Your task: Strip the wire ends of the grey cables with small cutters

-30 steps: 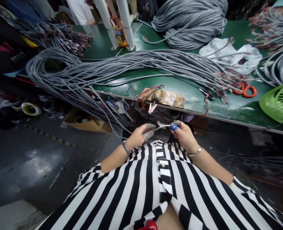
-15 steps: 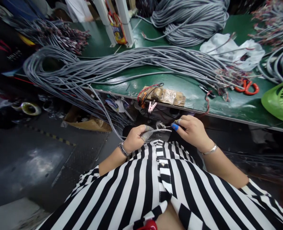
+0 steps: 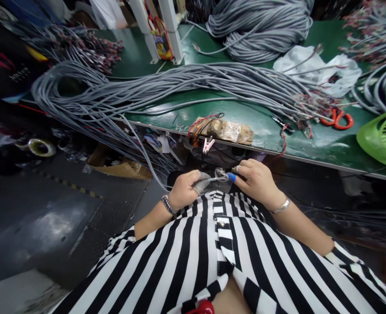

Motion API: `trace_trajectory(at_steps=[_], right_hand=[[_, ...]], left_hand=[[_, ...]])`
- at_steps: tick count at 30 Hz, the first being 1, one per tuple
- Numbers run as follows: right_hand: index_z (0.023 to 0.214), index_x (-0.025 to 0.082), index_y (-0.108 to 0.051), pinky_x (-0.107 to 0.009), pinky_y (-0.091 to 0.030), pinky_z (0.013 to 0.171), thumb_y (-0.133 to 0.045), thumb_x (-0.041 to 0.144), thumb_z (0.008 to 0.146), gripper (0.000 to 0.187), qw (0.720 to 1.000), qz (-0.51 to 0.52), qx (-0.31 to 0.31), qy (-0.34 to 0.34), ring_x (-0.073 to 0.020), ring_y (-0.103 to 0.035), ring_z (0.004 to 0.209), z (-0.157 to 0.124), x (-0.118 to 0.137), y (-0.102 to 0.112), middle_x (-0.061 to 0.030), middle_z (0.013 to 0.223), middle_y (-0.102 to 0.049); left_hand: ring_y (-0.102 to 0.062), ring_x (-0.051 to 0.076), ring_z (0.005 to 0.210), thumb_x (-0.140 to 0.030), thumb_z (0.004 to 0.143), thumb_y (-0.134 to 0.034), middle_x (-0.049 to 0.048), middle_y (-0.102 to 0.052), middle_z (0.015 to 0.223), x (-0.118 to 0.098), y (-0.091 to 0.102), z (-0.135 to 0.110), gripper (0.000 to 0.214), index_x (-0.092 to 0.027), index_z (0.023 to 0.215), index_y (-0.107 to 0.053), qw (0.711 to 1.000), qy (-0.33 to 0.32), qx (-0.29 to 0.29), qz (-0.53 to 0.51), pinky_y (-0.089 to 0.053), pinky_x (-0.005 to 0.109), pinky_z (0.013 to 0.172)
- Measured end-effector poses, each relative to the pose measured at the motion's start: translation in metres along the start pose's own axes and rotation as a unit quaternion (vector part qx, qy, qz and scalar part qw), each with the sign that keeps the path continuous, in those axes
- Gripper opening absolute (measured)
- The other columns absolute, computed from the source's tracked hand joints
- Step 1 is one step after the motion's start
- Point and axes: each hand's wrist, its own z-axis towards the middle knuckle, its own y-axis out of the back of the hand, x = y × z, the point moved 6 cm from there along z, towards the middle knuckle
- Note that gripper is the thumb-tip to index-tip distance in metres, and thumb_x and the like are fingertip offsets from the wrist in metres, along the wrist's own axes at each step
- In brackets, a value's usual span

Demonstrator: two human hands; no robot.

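Observation:
My left hand [image 3: 184,191] is closed round a grey cable [image 3: 212,179] near its end, with grey wraps on thumb and finger. At the tip is a tangle of fine, silvery strands [image 3: 221,174]. My right hand [image 3: 260,179], with a blue wrap on its thumb, pinches at this tangle; its fingertips partly hide what they grip. From my left hand the cable runs up toward a long bundle of grey cables [image 3: 180,83] on the green bench [image 3: 167,118].
Along the bench's front edge lies a taped wooden block [image 3: 230,130] with a pink clip [image 3: 208,145]. Orange-handled scissors [image 3: 342,120], small cutters [image 3: 282,124] and a green fan [image 3: 382,135] are at the right. A cardboard box [image 3: 117,168] stands below.
My right hand has moved left, bringing its fingertips up to the strands at the cable's end. My left hand stays nearly in place on the cable.

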Motion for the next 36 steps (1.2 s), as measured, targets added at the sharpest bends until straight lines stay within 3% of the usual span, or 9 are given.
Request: trace_trajectory(at_steps=[21,25,28,31,34,36], right_hand=[[0.068,0.018,-0.058,-0.031,-0.03,0.066,-0.049,0.039,0.09,0.032,1.0,0.001,0.014,0.019,-0.0165,-0.041,0.068,-0.003,0.0,-0.003,-0.0044,0.07,-0.052],[0.066,0.018,-0.056,-0.03,-0.031,0.065,-0.048,0.038,0.09,0.032,0.999,0.043,0.018,0.008,-0.0161,-0.041,0.069,-0.003,-0.003,-0.007,-0.0044,0.07,-0.052],[0.061,0.018,-0.051,-0.029,-0.031,0.063,-0.048,0.04,0.089,0.035,0.99,0.135,0.01,-0.036,-0.0147,-0.041,0.066,-0.005,-0.007,-0.015,-0.0026,0.066,-0.048],[0.058,0.019,-0.046,-0.027,-0.031,0.058,-0.05,0.043,0.087,0.037,0.947,0.301,0.014,-0.111,-0.0124,-0.039,0.06,-0.01,-0.01,-0.032,0.0005,0.061,-0.043],[0.059,0.019,-0.048,-0.025,-0.032,0.055,-0.053,0.051,0.082,0.04,0.854,0.477,0.041,-0.204,-0.0105,-0.038,0.056,-0.015,-0.007,-0.055,0.0026,0.058,-0.043],[0.061,0.018,-0.052,-0.025,-0.034,0.055,-0.056,0.056,0.077,0.042,0.803,0.539,0.057,-0.249,-0.0103,-0.039,0.056,-0.018,-0.005,-0.066,0.0029,0.057,-0.046]], left_hand=[[-0.057,0.012,0.069,-0.031,0.087,-0.055,0.0035,-0.061,0.075,-0.003,-0.002,-0.001,0.02,-0.017,0.095,-0.068,0.998,0.003,0.017,0.057,-0.045,0.023,0.066],[-0.058,0.012,0.071,-0.029,0.088,-0.054,0.0033,-0.061,0.077,-0.002,-0.003,-0.002,0.019,-0.018,0.097,-0.067,0.998,-0.004,0.016,0.055,-0.045,0.023,0.066],[-0.058,0.012,0.071,-0.029,0.088,-0.055,0.0029,-0.061,0.076,-0.001,-0.003,-0.001,0.019,-0.019,0.098,-0.067,0.999,-0.002,0.016,0.05,-0.045,0.023,0.066],[-0.058,0.012,0.072,-0.029,0.088,-0.054,0.0032,-0.062,0.077,-0.002,-0.004,0.0,0.019,-0.018,0.097,-0.067,0.999,0.0,0.021,0.04,-0.046,0.023,0.067],[-0.059,0.012,0.071,-0.031,0.088,-0.054,0.0037,-0.063,0.077,-0.005,-0.005,0.003,0.019,-0.017,0.094,-0.066,0.999,0.001,0.033,0.034,-0.047,0.024,0.067],[-0.059,0.013,0.071,-0.03,0.088,-0.053,0.0039,-0.064,0.078,-0.005,-0.006,0.006,0.02,-0.017,0.093,-0.066,0.998,0.005,0.041,0.036,-0.047,0.024,0.067]])
